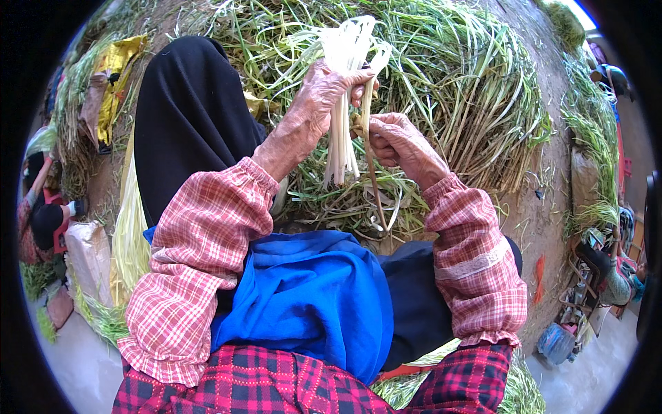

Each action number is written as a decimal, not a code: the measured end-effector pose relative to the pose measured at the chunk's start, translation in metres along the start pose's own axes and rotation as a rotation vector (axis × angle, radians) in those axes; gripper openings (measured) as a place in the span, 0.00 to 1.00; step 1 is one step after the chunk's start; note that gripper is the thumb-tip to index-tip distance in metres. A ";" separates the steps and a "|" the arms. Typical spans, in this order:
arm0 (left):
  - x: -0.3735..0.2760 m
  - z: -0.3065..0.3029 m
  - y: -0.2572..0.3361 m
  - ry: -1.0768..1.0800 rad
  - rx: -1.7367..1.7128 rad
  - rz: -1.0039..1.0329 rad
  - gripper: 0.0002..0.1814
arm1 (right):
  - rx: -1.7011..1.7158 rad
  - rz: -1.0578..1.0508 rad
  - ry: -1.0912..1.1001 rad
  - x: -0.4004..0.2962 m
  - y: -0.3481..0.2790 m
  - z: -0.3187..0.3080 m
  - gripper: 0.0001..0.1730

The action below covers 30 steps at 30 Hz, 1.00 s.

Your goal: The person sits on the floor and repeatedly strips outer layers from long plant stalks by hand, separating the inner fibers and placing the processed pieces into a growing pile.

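A bundle of pale, peeled leafy stalks [340, 145] is gripped in my left hand [323, 93], its root ends hanging down and its leafy tops folded over above the fist. One more stalk [366, 103] hangs at the right side of the bundle. My right hand [401, 139] pinches this stalk at mid-height with thumb and fingers. Below the pinch, a thin brown strip [373, 181] dangles, probably a withered outer leaf. Both hands are above a large heap of green leafy stalks [465, 98], whose brownish lower ends point to the near right.
Blue cloth [310, 290] covers my lap, beside my raised knee [191, 103] in black. Pale stalks [129, 222] lie at my left, near a whitish sack [89, 253]. A yellow sack [116, 77] lies farther off. Other people sit at the left and right rims, near more heaps.
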<state>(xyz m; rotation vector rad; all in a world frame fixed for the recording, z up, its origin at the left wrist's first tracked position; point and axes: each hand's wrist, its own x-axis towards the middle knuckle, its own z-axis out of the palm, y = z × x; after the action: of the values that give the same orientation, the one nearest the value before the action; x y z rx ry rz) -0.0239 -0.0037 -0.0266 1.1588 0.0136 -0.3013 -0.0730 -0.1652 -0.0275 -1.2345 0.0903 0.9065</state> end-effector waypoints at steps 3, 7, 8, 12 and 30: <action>-0.001 0.003 0.001 0.012 0.020 -0.006 0.05 | 0.052 -0.088 0.156 0.002 0.008 0.002 0.12; -0.003 0.003 0.003 0.046 -0.014 -0.015 0.05 | 0.095 -0.094 0.241 0.000 0.001 0.002 0.13; -0.003 0.000 0.002 0.096 -0.024 -0.042 0.06 | 0.069 -0.117 0.219 0.003 0.002 0.004 0.13; -0.005 -0.005 -0.004 0.057 0.007 0.023 0.09 | -0.004 -0.203 0.198 0.003 0.003 0.006 0.15; -0.015 0.008 -0.005 0.093 0.143 -0.014 0.08 | 0.101 -0.135 0.205 0.002 0.004 0.007 0.19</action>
<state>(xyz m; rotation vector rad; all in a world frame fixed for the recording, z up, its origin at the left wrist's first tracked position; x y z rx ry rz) -0.0404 -0.0098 -0.0254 1.3150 0.0827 -0.2633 -0.0766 -0.1584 -0.0292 -1.2211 0.2104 0.6497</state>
